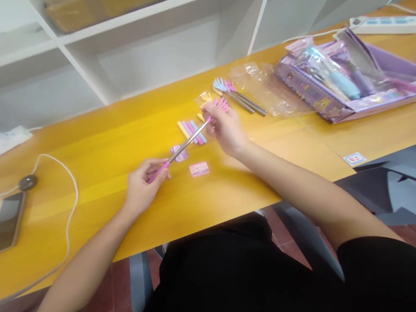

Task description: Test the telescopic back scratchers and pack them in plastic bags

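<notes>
A back scratcher [189, 142] with a metal rod, a pink handle and a pink claw-shaped head is stretched between my two hands above the table. My left hand [143, 186] is closed round its pink handle. Near the claw end, my right hand [225, 127] pinches the rod. Behind the rod lie several pastel handles [192, 131] in yellow, purple, pink and blue. Two small printed cards lie below: a purple card [180, 153] partly behind the rod and a pink card [199, 169]. Beyond my right hand are scratcher heads on metal rods [242, 99], blue and pink, with a yellow one partly hidden.
At the right stands a purple display box [315, 92] holding wrapped items. Clear plastic wrapping [260, 86] lies beside it. Power strips [387, 25] sit at the back right and far left. A phone [6, 224] and a white cable [75, 185] lie at the left.
</notes>
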`<control>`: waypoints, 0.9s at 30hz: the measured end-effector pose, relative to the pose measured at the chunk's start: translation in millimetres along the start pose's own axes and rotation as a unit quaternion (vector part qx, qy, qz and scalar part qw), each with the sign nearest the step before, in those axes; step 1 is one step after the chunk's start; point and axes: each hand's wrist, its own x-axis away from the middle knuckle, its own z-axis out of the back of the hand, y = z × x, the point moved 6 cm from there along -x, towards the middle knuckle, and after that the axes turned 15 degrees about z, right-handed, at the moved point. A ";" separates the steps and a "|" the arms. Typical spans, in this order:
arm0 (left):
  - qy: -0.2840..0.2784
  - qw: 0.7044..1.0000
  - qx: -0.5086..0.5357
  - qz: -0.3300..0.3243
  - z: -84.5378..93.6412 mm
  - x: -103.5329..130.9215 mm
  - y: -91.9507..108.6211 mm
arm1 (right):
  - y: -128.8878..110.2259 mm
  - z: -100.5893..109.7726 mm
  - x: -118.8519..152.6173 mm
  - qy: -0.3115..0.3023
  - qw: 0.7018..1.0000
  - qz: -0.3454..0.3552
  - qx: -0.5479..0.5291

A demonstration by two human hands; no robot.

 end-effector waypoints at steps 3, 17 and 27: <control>-0.001 1.000 -0.009 -0.001 -0.6 -0.2 0.5 | 0.1 8.8 -8.3 0.010 1.000 0.004 -0.019; 0.008 0.999 -0.041 -0.005 1.3 1.9 -3.6 | -20.5 10.9 0.0 -0.050 0.956 0.188 0.221; 0.012 0.999 -0.051 -0.001 0.4 1.2 -5.8 | -12.4 6.7 7.6 -0.061 0.945 0.181 0.268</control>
